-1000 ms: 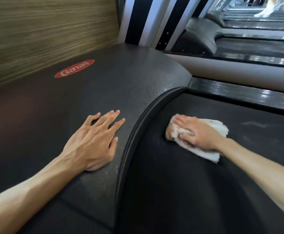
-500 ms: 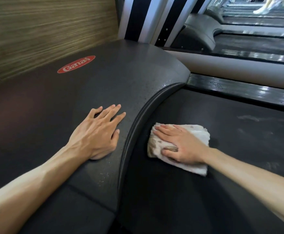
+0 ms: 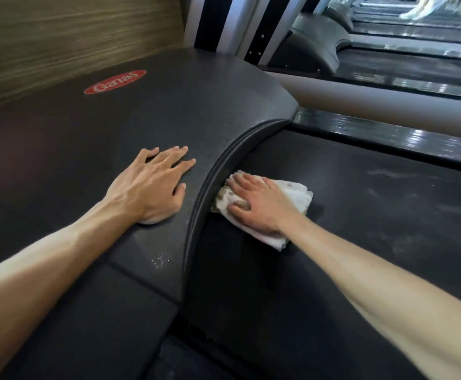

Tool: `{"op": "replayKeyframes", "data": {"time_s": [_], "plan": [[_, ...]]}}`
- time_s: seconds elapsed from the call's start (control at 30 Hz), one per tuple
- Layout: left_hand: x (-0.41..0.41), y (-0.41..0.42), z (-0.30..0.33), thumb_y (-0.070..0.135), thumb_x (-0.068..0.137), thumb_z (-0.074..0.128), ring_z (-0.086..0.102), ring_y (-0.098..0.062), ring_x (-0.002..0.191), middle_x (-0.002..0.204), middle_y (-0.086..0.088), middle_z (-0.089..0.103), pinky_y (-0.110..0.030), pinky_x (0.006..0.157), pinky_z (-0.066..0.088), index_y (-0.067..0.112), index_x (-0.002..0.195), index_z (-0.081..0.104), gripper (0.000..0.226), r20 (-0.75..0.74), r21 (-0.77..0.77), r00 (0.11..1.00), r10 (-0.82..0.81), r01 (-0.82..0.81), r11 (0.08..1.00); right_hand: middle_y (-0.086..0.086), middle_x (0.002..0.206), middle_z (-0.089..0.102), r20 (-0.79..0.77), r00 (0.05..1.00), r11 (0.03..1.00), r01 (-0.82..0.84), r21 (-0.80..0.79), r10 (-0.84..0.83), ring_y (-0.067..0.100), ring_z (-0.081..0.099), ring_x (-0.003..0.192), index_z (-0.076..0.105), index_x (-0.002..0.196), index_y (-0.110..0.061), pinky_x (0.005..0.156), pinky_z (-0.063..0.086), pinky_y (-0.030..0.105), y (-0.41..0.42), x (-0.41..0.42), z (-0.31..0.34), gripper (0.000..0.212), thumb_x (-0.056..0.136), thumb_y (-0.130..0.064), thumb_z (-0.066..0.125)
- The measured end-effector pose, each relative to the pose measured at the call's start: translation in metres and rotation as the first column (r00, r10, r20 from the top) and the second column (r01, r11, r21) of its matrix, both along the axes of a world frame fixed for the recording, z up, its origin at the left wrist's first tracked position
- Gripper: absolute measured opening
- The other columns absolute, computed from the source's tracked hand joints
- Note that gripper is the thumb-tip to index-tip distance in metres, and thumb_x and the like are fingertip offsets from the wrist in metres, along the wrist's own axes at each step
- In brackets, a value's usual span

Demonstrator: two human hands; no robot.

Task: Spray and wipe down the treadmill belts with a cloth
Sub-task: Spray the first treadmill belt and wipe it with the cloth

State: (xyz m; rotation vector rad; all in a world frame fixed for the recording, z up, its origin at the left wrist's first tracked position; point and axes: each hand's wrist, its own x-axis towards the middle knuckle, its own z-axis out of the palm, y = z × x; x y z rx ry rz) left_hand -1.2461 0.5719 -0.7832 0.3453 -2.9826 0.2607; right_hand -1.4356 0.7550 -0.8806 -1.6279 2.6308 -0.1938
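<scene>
Right hand (image 3: pixel 259 205) flat on the cloth (image 3: pixel 292 197), fingers straight and spread, pressing it onto the belt (image 3: pixel 361 215); an open grip, nothing pinched or curled round. Thumb down on the cloth's near edge, fingertips at its far left corner. Cloth white, folded, stained brown under the fingers (image 3: pixel 240 180), lying on the belt's front end with its left edge pushed up against the curved lip (image 3: pixel 210 187) of the hood (image 3: pixel 169 111). One cloth corner poking out beyond the wrist, toward the lower right.

Left hand (image 3: pixel 150 187) palm-down on the hood, just left of the lip, fingers straight and slightly fanned, heel of the palm planted; grip open, holding nothing. Both forearms bare, reaching in from the lower corners.

Hood dark grey, speckled with fine droplets, a small cluster of bright specks (image 3: pixel 159 260) near the lip below the left hand. Red oval logo (image 3: pixel 115 81) with white lettering farther up the hood, well apart from the hands. Belt black, matte, with pale dusty streaks (image 3: pixel 388 174) to the right of the cloth. Glossy side rail (image 3: pixel 388 133) along the belt's far edge, catching reflections.

Wood-grain wall (image 3: pixel 73 37) at upper left. Black-and-white upright (image 3: pixel 232 23) behind the hood. Second treadmill (image 3: pixel 374 58) beyond the rail, at upper right. Blurred pale shape at the top right corner, too indistinct to tell.
</scene>
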Motion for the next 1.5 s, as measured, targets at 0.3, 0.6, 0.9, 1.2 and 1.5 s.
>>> {"op": "replayKeyframes", "data": {"time_s": [0.3,0.6,0.9,1.2,1.5], "plan": [[0.008,0.010,0.010,0.045,0.100,0.028,0.009,-0.012,0.157,0.170,-0.001,0.015,-0.039,0.127,0.009,0.021,0.161,0.025,0.065,-0.026,0.035,0.999,-0.046,0.047,0.998,-0.009,0.173,0.012,0.030,0.995,0.994,-0.098,-0.044,0.100,0.011,0.006,0.159,0.017,0.165,-0.035,0.128,0.007,0.042,0.044,0.082,-0.001,0.087,0.086,-0.071,0.013],[0.018,0.032,0.038,0.063,0.095,0.015,-0.001,-0.005,0.156,0.171,0.001,0.009,-0.035,0.128,0.000,0.017,0.162,0.019,0.081,-0.095,0.121,0.982,-0.166,0.177,0.977,-0.011,0.172,0.016,0.074,0.996,0.995,-0.034,-0.089,0.041,0.008,0.006,0.158,0.023,0.164,-0.033,0.129,0.005,0.041,0.073,0.108,-0.001,0.086,0.087,-0.069,0.020],[0.013,0.060,0.148,0.068,0.098,0.013,-0.004,-0.003,0.155,0.171,0.003,0.005,-0.040,0.128,0.002,0.018,0.163,0.014,0.082,-0.156,-0.015,0.952,-0.263,0.264,0.964,-0.018,0.172,0.004,0.097,0.995,0.997,-0.029,-0.067,0.036,0.001,-0.004,0.157,0.013,0.165,-0.037,0.127,-0.008,0.031,0.114,0.123,0.005,0.079,0.095,-0.066,0.034],[0.009,0.100,0.199,0.069,0.099,0.013,-0.009,-0.002,0.154,0.171,0.004,-0.001,-0.037,0.128,-0.002,0.018,0.164,0.006,0.083,-0.038,-0.136,0.926,-0.376,0.368,0.920,-0.018,0.171,-0.002,0.104,0.995,1.000,0.010,-0.018,-0.008,0.001,-0.009,0.156,0.015,0.164,-0.037,0.126,-0.010,0.030,0.186,0.115,0.014,0.078,0.095,-0.067,0.034],[-0.034,0.182,0.240,0.071,0.098,0.011,-0.011,-0.006,0.155,0.171,0.000,-0.005,-0.038,0.128,-0.003,0.015,0.163,0.000,0.086,0.029,-0.218,0.875,-0.482,0.477,0.852,-0.013,0.173,-0.001,0.123,0.992,1.000,0.027,0.011,-0.028,0.003,-0.009,0.157,0.021,0.164,-0.035,0.126,-0.006,0.035,0.251,0.104,0.015,0.078,0.093,-0.067,0.030]]}}
